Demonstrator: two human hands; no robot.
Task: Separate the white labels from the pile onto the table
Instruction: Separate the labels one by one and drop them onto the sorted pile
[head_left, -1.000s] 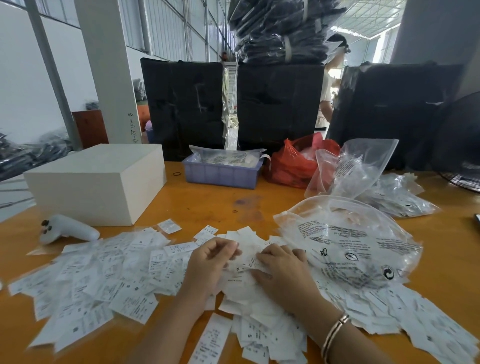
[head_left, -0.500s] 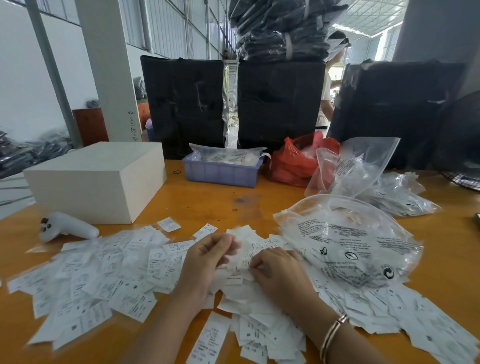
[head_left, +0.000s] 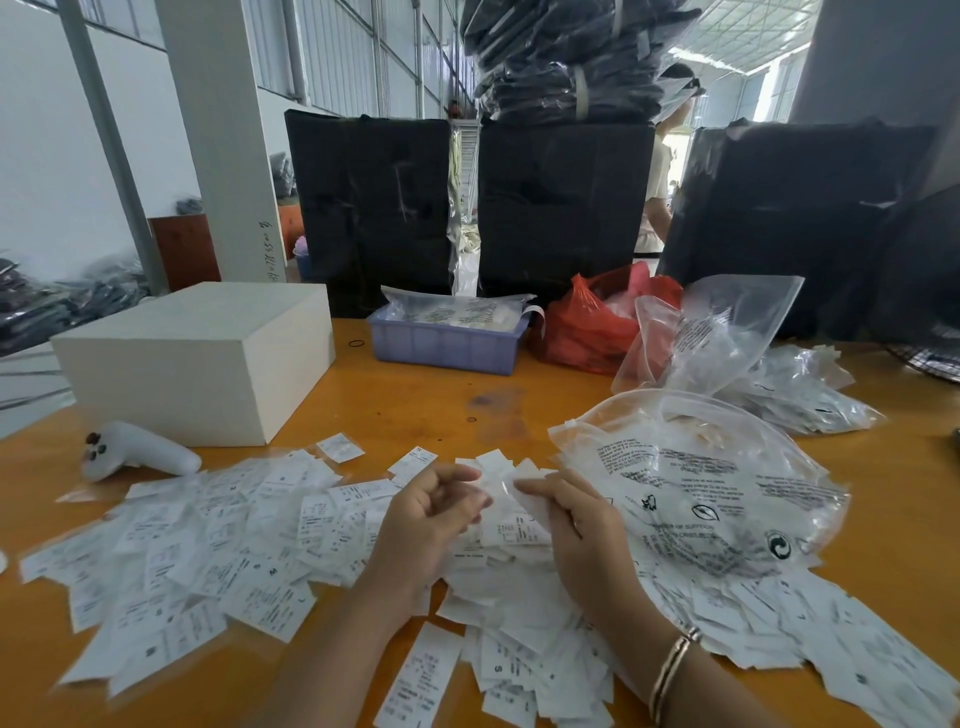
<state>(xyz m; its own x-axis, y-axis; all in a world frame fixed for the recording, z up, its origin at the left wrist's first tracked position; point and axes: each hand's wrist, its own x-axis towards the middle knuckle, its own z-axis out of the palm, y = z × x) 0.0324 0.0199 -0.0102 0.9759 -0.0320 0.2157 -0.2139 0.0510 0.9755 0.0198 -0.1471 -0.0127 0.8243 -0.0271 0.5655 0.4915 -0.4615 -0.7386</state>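
A heap of small white printed labels (head_left: 498, 587) lies on the orange table (head_left: 415, 405) in front of me. More white labels (head_left: 208, 545) are spread flat to the left of it, and others (head_left: 779, 613) trail off to the right. Just above the heap, my left hand (head_left: 431, 519) has thumb and curled fingers closed on the edge of a white label (head_left: 519, 486). My right hand (head_left: 576, 525) pinches the same label from the other side. The two hands are a few centimetres apart.
A large clear printed plastic bag (head_left: 701, 483) lies on the labels right of my right hand. A white box (head_left: 197, 358) and white controller (head_left: 140, 457) sit at left. Behind are a purple tray (head_left: 447, 343), red bag (head_left: 587, 327), clear bags (head_left: 727, 332) and black bundles (head_left: 369, 208).
Both hands have lifted off the heap, where they were pressed down among the labels, and now hold a label between them slightly above it.
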